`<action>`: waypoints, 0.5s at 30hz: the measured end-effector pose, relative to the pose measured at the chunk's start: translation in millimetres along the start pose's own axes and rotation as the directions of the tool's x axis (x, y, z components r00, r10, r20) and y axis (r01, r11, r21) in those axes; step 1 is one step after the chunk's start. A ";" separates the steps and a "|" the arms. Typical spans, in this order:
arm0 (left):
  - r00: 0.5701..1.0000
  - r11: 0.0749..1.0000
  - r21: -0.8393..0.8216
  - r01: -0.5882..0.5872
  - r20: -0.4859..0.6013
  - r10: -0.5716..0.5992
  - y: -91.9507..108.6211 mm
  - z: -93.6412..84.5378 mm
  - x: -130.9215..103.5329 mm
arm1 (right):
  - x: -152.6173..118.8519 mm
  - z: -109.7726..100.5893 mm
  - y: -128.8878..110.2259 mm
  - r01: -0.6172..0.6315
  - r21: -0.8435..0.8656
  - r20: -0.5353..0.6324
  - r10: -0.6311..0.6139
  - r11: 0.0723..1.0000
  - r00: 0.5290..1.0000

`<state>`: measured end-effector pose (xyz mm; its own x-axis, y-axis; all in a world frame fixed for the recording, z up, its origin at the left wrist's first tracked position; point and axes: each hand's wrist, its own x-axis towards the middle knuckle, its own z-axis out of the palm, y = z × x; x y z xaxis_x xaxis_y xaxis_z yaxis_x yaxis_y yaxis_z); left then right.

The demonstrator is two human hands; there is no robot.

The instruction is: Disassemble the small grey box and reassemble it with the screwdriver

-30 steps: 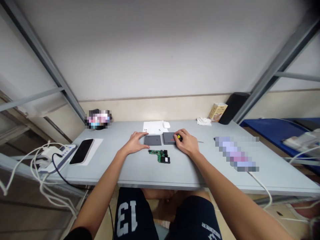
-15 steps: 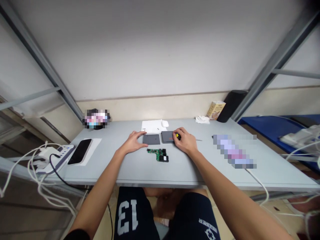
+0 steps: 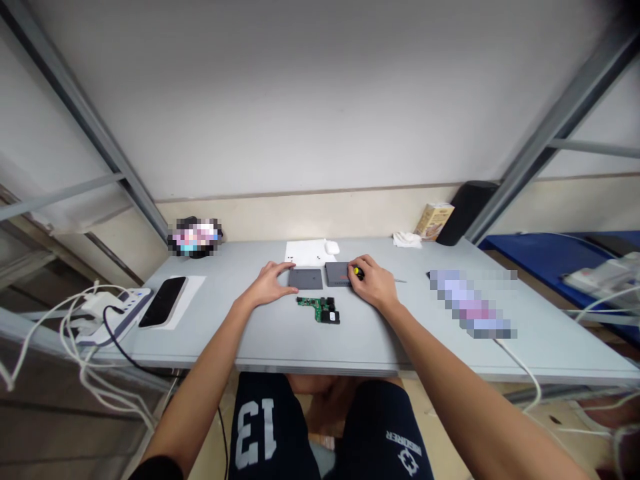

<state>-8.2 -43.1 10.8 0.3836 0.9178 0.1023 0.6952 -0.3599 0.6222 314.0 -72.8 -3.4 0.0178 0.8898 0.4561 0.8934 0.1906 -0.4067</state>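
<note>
My left hand (image 3: pixel 270 283) has its thumb and forefinger spread across the left end of a flat dark grey cover (image 3: pixel 306 279), gripping it on the table. In my right hand (image 3: pixel 374 283) is a screwdriver (image 3: pixel 357 272); its yellow-tipped black handle shows by the fingers and its thin shaft sticks out to the right. The same hand rests against the right end of a dark grey case (image 3: pixel 337 274) with a row of slots, partly hiding it. Nearer to me lies a green circuit board (image 3: pixel 319 309) with black parts.
Behind the cover, small dark screws lie on a white sheet (image 3: pixel 305 250) beside a white earbud case (image 3: pixel 332 247). A phone (image 3: pixel 164 301) and a power strip (image 3: pixel 127 317) with cables are left. A carton (image 3: pixel 435 222), tissue (image 3: pixel 407 239) and black cylinder (image 3: pixel 467 212) stand back right.
The whole view has shifted slightly. Both hands keep their places on the cover and at the case, and the circuit board lies where it was.
</note>
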 end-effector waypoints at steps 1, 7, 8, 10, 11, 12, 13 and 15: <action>1.000 1.000 0.003 -0.001 -0.001 0.001 -0.6 0.2 0.0 | 0.0 -0.3 -0.3 -0.002 -0.001 0.003 0.002 1.000 1.000; 1.000 1.000 -0.006 0.001 -0.002 -0.001 0.5 -0.3 -1.6 | 0.0 -0.5 0.3 0.001 -0.008 0.019 -0.001 1.000 1.000; 1.000 1.000 -0.012 0.000 -0.001 0.000 1.1 -0.4 -1.7 | -0.1 -0.4 0.6 0.004 -0.012 0.020 -0.004 1.000 1.000; 1.000 1.000 -0.016 -0.008 -0.004 0.008 1.4 -0.5 -1.6 | -0.3 -0.3 1.2 0.011 -0.020 0.018 -0.011 1.000 1.000; 1.000 1.000 -0.015 -0.014 -0.006 0.014 1.2 -0.4 -1.4 | -0.4 -0.2 1.5 0.013 -0.023 0.015 -0.012 1.000 1.000; 1.000 1.000 -0.013 -0.021 -0.008 0.021 0.7 -0.1 -1.1 | -0.4 -0.2 1.7 0.014 -0.025 0.014 -0.013 1.000 1.000; 1.000 1.000 -0.011 -0.027 -0.010 0.027 0.2 0.2 -0.9 | -0.3 -0.2 2.0 0.014 -0.026 0.014 -0.014 1.000 1.000; 0.999 0.999 -0.007 -0.032 -0.012 0.032 -0.7 0.6 -0.6 | -0.2 -0.2 2.4 0.014 -0.028 0.017 -0.013 1.000 1.000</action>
<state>-8.5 -43.5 9.8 0.3988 0.9076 0.1315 0.6780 -0.3884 0.6241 316.2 -72.6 -4.2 -0.0015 0.8941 0.4478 0.9058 0.1910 -0.3782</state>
